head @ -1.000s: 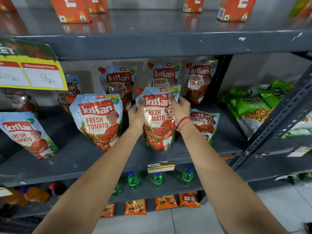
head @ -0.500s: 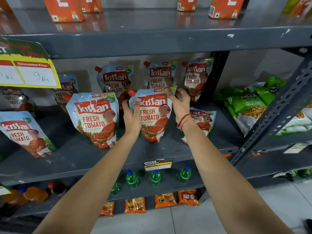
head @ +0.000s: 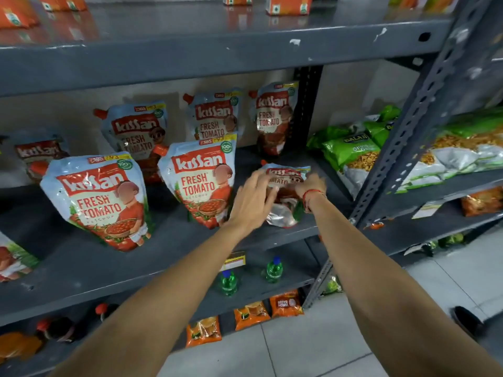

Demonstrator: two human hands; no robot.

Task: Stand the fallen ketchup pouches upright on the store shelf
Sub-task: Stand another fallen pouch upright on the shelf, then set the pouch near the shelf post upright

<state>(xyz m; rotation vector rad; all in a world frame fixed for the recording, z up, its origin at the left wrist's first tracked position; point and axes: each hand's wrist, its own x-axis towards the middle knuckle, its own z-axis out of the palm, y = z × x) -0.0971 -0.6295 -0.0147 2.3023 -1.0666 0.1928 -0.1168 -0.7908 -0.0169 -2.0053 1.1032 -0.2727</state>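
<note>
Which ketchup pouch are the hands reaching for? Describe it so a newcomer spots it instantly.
Find the grey middle shelf lined with ketchup pouches. At its right end, near the dark upright post, is the fallen pouch between the left hand and right hand. Unlike its upright neighbours, it leans back, crumpled, showing its silvery base.

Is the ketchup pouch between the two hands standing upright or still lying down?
Still leaning back, not upright. The pouch tilts away, its shiny base facing the camera, while the pouch to its left stands straight.

The ketchup pouches are pale blue with red labels; at three o'clock, the snack bags are green; the shelf is grey.
</note>
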